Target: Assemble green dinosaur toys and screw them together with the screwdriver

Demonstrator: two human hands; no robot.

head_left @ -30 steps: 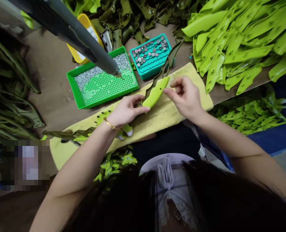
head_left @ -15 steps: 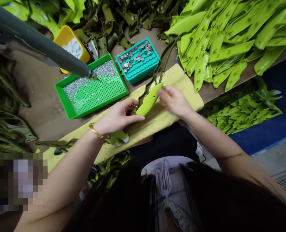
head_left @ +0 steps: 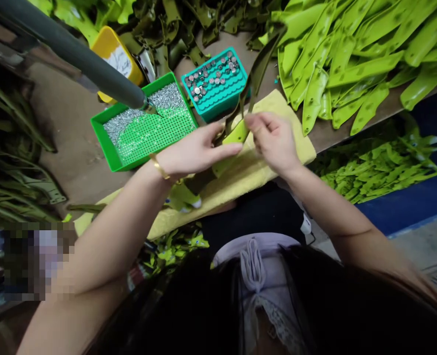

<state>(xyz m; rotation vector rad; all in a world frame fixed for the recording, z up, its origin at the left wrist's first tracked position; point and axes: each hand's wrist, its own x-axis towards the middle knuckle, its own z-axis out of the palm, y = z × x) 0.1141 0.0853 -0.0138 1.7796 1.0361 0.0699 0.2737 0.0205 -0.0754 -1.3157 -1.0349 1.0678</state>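
Drawn closer together than in the earlier frame, the left hand [head_left: 196, 150] and right hand [head_left: 273, 140] now almost meet, gripping a lime-green strip [head_left: 236, 135] between them above a yellow towel [head_left: 279, 106]. Left fingers [head_left: 221, 153] stretch across the strip, while right fingers [head_left: 257, 123] pinch its upper part. An olive strap [head_left: 258, 74] rises from the strip toward a teal tray [head_left: 214, 106] set with round metal studs [head_left: 214, 81]. A gold bangle [head_left: 159, 166] circles the left wrist, and a smaller lime-green piece [head_left: 183, 198] lies on the towel below it. Farther on, a green pegboard tray [head_left: 103, 143] holds silver rivets [head_left: 148, 106] (a grey tubular tool [head_left: 92, 61] hangs over it, metal tip just above the tray). Beyond sit a yellow tub [head_left: 111, 52], olive pieces [head_left: 181, 19] and a large heap of lime-green pieces [head_left: 351, 64].
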